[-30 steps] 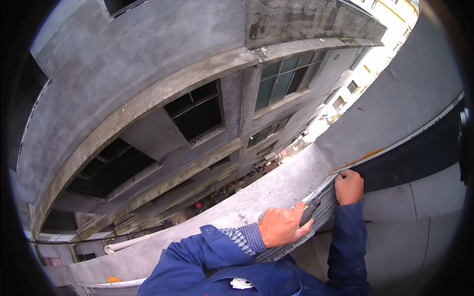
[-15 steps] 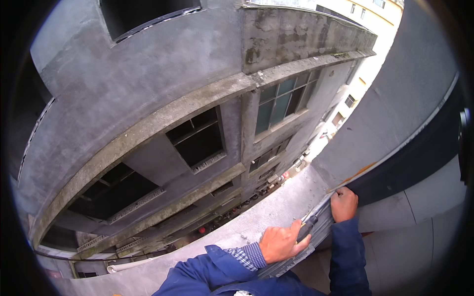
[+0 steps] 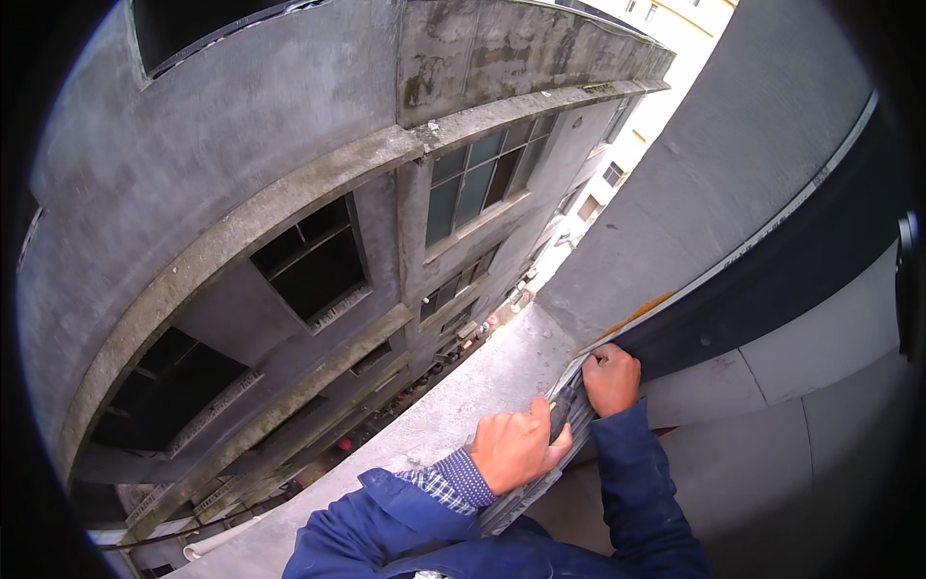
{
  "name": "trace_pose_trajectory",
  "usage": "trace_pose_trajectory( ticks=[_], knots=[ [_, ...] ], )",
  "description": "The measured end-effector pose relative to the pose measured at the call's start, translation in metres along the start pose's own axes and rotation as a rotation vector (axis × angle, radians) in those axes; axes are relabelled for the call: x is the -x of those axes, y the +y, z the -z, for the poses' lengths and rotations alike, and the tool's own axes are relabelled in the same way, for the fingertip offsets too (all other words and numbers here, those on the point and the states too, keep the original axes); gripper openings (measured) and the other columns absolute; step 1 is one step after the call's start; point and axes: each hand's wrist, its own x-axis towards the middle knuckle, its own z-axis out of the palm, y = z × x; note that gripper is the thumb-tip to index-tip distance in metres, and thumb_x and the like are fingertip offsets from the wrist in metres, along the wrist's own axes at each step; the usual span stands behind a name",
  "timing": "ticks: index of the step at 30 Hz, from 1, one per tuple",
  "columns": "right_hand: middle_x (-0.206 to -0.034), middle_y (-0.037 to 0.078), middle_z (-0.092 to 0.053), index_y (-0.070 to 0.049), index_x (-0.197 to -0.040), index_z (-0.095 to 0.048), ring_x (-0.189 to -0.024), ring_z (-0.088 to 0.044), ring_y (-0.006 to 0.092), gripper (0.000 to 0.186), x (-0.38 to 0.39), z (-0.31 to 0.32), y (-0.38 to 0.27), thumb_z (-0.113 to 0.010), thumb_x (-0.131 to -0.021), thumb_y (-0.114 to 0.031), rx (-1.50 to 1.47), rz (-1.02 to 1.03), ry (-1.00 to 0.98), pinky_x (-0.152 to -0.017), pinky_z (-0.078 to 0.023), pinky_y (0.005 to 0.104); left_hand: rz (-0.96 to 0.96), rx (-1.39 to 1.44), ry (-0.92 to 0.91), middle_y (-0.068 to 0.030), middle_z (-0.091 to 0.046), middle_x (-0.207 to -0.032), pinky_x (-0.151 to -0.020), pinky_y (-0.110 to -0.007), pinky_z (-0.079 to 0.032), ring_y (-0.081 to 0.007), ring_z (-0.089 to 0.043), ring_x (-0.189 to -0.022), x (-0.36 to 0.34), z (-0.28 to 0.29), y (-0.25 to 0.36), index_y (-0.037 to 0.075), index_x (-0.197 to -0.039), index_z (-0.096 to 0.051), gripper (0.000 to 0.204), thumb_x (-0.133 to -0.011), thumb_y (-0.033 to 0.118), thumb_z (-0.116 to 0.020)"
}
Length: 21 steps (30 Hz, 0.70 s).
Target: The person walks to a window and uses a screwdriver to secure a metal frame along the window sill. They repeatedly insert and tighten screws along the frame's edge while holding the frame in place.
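Note:
My left hand (image 3: pixel 519 442) is closed around a screwdriver (image 3: pixel 559 413) with a dark and yellow handle. Its tip points toward the corner of a grey metal window frame (image 3: pixel 521 502), where the shaft is hard to make out. At that same corner my right hand (image 3: pixel 612 380) is curled with bent fingers, pressed against the frame's end beside the dark upright strip (image 3: pixel 733 309). Whatever lies between its fingers is hidden. An orange-brown streak (image 3: pixel 641 311) runs along the joint just above the right hand.
A pale concrete ledge (image 3: pixel 473 386) lies outside the frame, with a deep drop to an alley beyond. Across it stands a grey building (image 3: pixel 241 145) with dark windows. A grey side wall (image 3: pixel 714 164) rises at the right, and light tiles (image 3: pixel 791 425) cover the inner wall.
The view has shifted, so the hands and building appear further left. The screwdriver sits closer to the right hand, with less of its shaft showing. Both hands remain closed at the frame.

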Motion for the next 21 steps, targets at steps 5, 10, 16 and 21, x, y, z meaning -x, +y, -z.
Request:
trace_pose_trajectory(
  ticks=[5, 10, 16, 21],
  knots=[
    [-0.078, 0.024, -0.07, -0.001, -0.086, -0.076, -0.074, -0.07, 0.0438, 0.017, 0.0, 0.002, 0.001, -0.065, -0.082, -0.012, 0.001, 0.007, -0.018, -0.073, -0.057, 0.0492, 0.078, 0.058, -0.049, -0.0221, -0.066, -0.06, -0.054, -0.051, -0.055, -0.0419, -0.067, -0.054, 0.0, -0.003, -0.001, -0.001, -0.097, -0.064, 0.044, -0.088, 0.041, -0.069],
    [-0.077, 0.024, -0.07, 0.0, -0.085, -0.076, -0.073, -0.07, 0.0425, 0.016, 0.0, 0.002, -0.001, -0.066, -0.081, -0.012, -0.002, 0.014, -0.007, -0.072, -0.057, 0.0482, 0.203, 0.206, -0.188, -0.0279, -0.07, -0.075, -0.07, -0.054, -0.057, -0.047, -0.07, -0.072, -0.007, 0.001, -0.005, -0.003, -0.108, -0.063, 0.05, -0.088, 0.042, -0.068],
    [-0.074, 0.023, -0.069, 0.0, -0.084, -0.075, -0.071, -0.07, 0.0416, 0.015, 0.001, 0.0, -0.001, -0.066, -0.081, -0.012, -0.033, 0.011, 0.016, -0.069, -0.056, 0.0475, 0.196, 0.314, -0.207, -0.0295, -0.07, -0.081, -0.073, -0.054, -0.056, -0.0489, -0.07, -0.077, -0.006, -0.006, -0.014, -0.004, -0.112, -0.061, 0.052, -0.088, 0.041, -0.067],
    [-0.07, 0.022, -0.068, 0.001, -0.083, -0.074, -0.066, -0.069, 0.0403, 0.015, 0.003, -0.001, 0.001, -0.066, -0.081, -0.011, -0.039, 0.055, 0.053, -0.065, -0.055, 0.0455, 0.172, 0.335, -0.172, -0.0299, -0.07, -0.079, -0.072, -0.055, -0.056, -0.0492, -0.07, -0.077, -0.003, -0.007, -0.012, -0.005, -0.113, -0.06, 0.052, -0.089, 0.041, -0.067]
  ],
)
